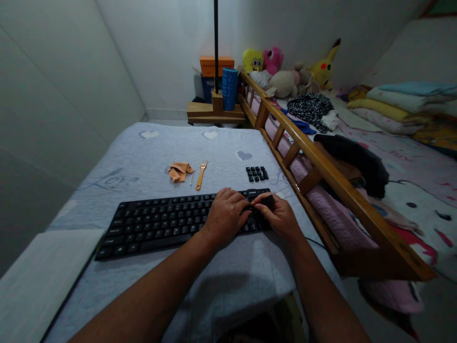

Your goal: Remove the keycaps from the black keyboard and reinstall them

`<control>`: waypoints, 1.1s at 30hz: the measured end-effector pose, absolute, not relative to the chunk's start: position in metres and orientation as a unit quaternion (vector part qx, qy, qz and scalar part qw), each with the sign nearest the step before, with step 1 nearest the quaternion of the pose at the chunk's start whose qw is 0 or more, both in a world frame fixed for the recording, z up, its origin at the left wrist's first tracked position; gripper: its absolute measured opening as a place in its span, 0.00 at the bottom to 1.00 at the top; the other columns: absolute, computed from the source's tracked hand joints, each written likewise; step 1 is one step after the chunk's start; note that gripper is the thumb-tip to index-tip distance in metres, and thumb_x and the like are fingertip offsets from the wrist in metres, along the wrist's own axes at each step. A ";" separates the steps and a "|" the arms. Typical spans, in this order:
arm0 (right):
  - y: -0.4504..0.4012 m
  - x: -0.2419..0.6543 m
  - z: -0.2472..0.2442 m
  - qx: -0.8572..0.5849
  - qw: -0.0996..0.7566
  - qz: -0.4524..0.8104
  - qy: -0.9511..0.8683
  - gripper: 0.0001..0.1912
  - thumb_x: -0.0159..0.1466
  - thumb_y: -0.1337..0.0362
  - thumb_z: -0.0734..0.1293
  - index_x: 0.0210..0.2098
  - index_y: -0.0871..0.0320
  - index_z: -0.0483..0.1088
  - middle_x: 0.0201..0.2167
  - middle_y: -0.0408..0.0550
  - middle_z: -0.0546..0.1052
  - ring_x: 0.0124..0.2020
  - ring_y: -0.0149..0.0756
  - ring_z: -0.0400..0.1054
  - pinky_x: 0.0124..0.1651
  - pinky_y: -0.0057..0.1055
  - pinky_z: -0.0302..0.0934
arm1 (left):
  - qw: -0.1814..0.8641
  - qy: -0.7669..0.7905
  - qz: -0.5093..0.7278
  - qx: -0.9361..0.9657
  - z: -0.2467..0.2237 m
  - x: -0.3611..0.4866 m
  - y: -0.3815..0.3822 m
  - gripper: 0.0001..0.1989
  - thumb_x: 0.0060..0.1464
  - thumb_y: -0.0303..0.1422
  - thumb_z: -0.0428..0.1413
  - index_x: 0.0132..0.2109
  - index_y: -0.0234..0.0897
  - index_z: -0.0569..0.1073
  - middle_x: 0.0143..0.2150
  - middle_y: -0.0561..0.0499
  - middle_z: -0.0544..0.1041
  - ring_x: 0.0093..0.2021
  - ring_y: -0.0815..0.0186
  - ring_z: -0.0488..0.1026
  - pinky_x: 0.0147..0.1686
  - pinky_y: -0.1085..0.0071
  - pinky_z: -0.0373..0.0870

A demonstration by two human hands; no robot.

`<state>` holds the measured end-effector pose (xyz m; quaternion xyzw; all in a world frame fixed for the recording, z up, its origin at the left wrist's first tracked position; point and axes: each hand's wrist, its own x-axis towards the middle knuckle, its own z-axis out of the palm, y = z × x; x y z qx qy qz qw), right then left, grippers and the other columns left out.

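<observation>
A black keyboard (160, 219) lies across the cloth-covered table. My left hand (228, 212) rests over its right part, fingers curled together and tips near the number pad; what they grip, if anything, is hidden. Facing it, my right hand (276, 212) is closed on a small black object (267, 202), whose kind I cannot make out, with its fingertips almost meeting those of the left. Beyond the keyboard's right end sit several loose black keycaps (256, 174) in rows.
Past the keyboard lie an orange cloth (179, 172), a cotton swab (192, 178) and a yellow-handled brush (201, 176). A wooden bed rail (303, 147) runs along the right side. At left is a white board-like surface (46, 276). A black pole (216, 47) stands behind.
</observation>
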<state>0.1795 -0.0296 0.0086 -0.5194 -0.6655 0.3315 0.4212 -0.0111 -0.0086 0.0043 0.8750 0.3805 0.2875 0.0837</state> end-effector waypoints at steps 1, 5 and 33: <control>-0.030 0.179 0.008 -0.520 0.423 0.330 -0.664 0.07 0.63 0.60 0.67 0.37 0.56 0.73 0.35 0.47 0.79 0.38 0.38 0.72 0.44 0.34 0.64 | 0.079 0.381 0.288 0.875 0.004 -0.011 -0.009 0.05 0.58 0.32 0.59 0.41 0.40 0.78 0.40 0.49 0.79 0.45 0.58 0.72 0.57 0.53 0.63; -0.030 0.177 0.009 -0.522 0.427 0.321 -0.664 0.06 0.63 0.60 0.66 0.35 0.57 0.72 0.34 0.46 0.78 0.37 0.37 0.72 0.43 0.33 0.63 | 0.065 0.374 0.285 0.880 0.006 -0.012 -0.008 0.05 0.58 0.32 0.60 0.41 0.39 0.78 0.40 0.50 0.80 0.44 0.59 0.72 0.58 0.53 0.62; -0.012 0.176 0.036 -0.524 0.373 0.455 -0.616 0.09 0.58 0.59 0.69 0.33 0.58 0.74 0.30 0.42 0.76 0.32 0.33 0.68 0.37 0.29 0.61 | 0.046 0.381 0.387 0.839 0.006 -0.014 -0.009 0.08 0.63 0.35 0.54 0.44 0.40 0.77 0.42 0.49 0.80 0.47 0.60 0.73 0.60 0.55 0.62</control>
